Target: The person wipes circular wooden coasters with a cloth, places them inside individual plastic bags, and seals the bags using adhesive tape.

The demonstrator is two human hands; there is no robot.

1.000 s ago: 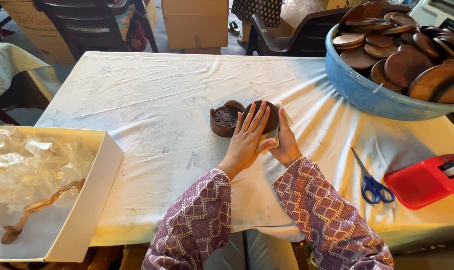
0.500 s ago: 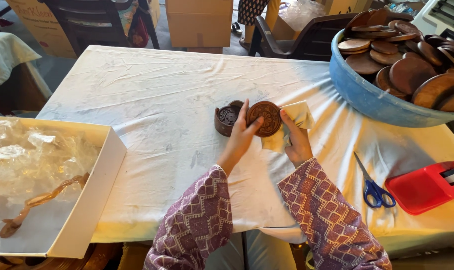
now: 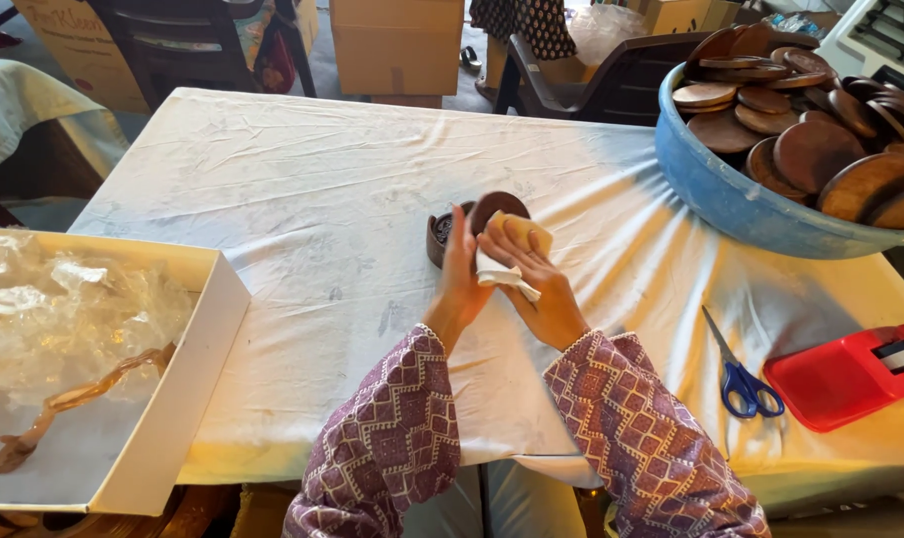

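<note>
Lower left of frame: an open white cardboard box [image 3: 188,399] lined with clear plastic wrap [image 3: 63,319]. Centre: the left hand [image 3: 460,279] grips a round dark wooden lid [image 3: 494,207], held on edge, fingers curled around its rim. Just behind it, a small round wooden container [image 3: 439,237] rests on the white tablecloth [image 3: 302,199]. The right hand [image 3: 537,289] presses a folded yellowish cloth [image 3: 517,239] against the lid, fingers closed over the cloth. Lower right: blue-handled scissors [image 3: 736,369] and a red plastic tray [image 3: 841,374]. Upper right: a blue tub [image 3: 731,199] of wooden discs [image 3: 811,149].

Blue basin [image 3: 731,204] and red tray [image 3: 841,379] cut by the right edge; round wooden lid [image 3: 497,206] half behind fingers [image 3: 459,244].
</note>
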